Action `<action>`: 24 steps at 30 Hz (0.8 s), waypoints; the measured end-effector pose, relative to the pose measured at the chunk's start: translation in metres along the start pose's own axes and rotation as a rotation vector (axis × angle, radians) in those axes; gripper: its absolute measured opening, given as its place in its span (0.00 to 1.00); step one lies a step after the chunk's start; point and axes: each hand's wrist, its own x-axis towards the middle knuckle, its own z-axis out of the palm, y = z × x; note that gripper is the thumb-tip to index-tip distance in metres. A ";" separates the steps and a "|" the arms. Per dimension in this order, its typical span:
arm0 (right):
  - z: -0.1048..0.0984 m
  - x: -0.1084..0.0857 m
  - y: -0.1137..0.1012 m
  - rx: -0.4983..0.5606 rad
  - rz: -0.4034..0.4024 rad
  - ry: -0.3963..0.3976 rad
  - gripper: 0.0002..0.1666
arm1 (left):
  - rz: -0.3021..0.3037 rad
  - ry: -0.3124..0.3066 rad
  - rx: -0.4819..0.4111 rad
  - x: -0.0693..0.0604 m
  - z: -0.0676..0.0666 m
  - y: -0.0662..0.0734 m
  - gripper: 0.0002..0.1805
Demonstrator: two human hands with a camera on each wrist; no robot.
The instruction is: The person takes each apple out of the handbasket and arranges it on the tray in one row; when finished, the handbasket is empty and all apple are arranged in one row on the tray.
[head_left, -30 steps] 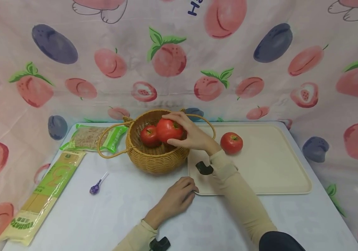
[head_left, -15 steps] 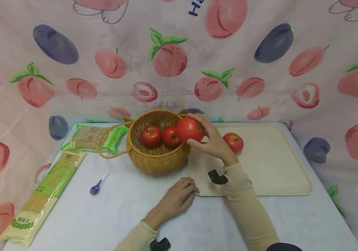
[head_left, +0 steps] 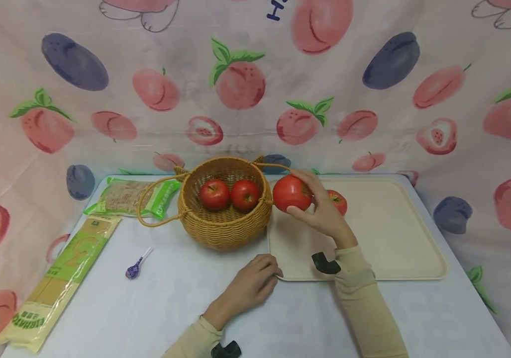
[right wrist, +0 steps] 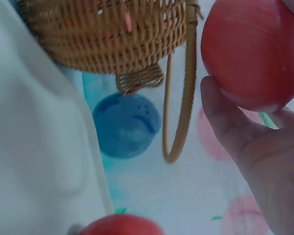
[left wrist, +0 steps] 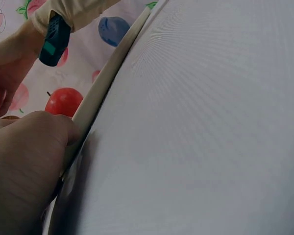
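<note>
At the table's (head_left: 148,318) near edge, a beige sleeve (head_left: 194,338) leads to the left hand (head_left: 251,283), its fingers bent and touching the near left corner of the tray (head_left: 398,233); I cannot tell whether they grip the rim. A long packet (head_left: 64,276) lies along the table's left edge, reaching from the near left corner towards the far one, and a lollipop (head_left: 133,271) in a purple wrapper lies to its right, well apart from both hands.

The cream tray covers the right part of the table. Over its left side the right hand (head_left: 324,214) holds a large red fruit (head_left: 292,193) between thumb and fingers, just right of the wicker basket (head_left: 224,236) and apart from the basket's handle (right wrist: 189,93) in the right wrist view. A red apple (head_left: 338,201) sits on the tray, partly behind that hand. The basket stands left of the tray, with two apples (head_left: 214,194) (head_left: 245,195) side by side inside. A green-and-clear bag (head_left: 123,197) lies at the table's far left corner, before a fruit-print cloth (head_left: 246,30).
</note>
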 end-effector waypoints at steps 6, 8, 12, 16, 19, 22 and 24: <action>-0.007 -0.010 0.009 -0.053 0.094 0.060 0.46 | -0.001 0.003 0.008 -0.001 0.001 -0.001 0.07; -0.009 -0.013 0.014 -0.074 0.105 0.085 0.46 | -0.005 -0.002 0.010 -0.001 0.001 -0.001 0.07; -0.015 -0.019 0.037 -0.089 0.121 0.137 0.46 | -0.004 -0.010 0.003 -0.002 0.002 -0.001 0.07; -0.022 -0.022 0.057 -0.119 0.114 0.177 0.46 | 0.001 -0.007 -0.010 -0.003 0.002 0.000 0.07; -0.028 -0.022 0.063 -0.146 0.089 0.197 0.47 | 0.008 0.008 -0.015 -0.002 0.003 0.000 0.07; -0.032 -0.021 0.056 -0.151 0.089 0.207 0.46 | 0.010 0.017 -0.016 -0.001 0.003 -0.001 0.07; -0.035 -0.022 0.049 -0.154 0.111 0.205 0.46 | 0.007 0.014 -0.015 -0.001 0.003 -0.001 0.07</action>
